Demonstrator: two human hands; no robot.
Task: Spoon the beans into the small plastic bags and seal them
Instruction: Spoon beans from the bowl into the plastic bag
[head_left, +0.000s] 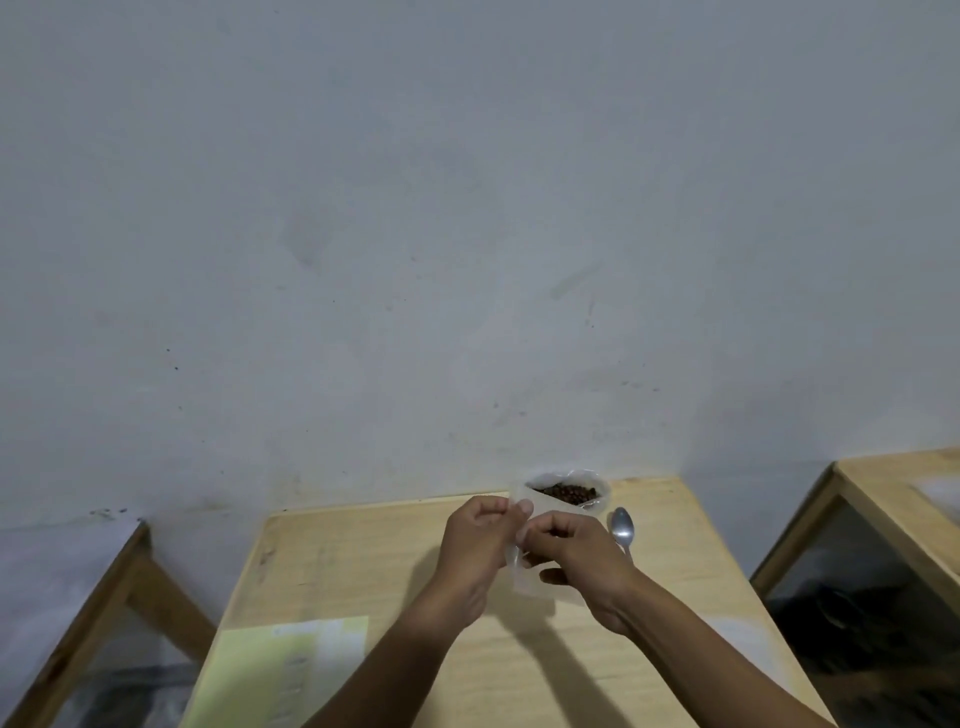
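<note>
Both hands, left hand (475, 540) and right hand (582, 558), pinch a thin translucent plastic bag (524, 577) at lower centre; metal spoon (622, 526) and dark beans (565, 491) beyond.

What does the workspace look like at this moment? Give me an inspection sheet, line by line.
Surface: light wooden table, set against a pale grey wall.
Job's things: clear plastic container of dark brown beans at the table's far edge; metal spoon lying beside it, untouched; small clear plastic bag held above the table, no beans visible in it.
Clutter: yellow-green paper sheet at the near left; white paper at the near right.
Grippers: left hand and right hand each pinch the bag near its top; exact grip unclear.
Cables: nothing seen.
Surroundings: wooden furniture to the left, and more to the right.
</note>
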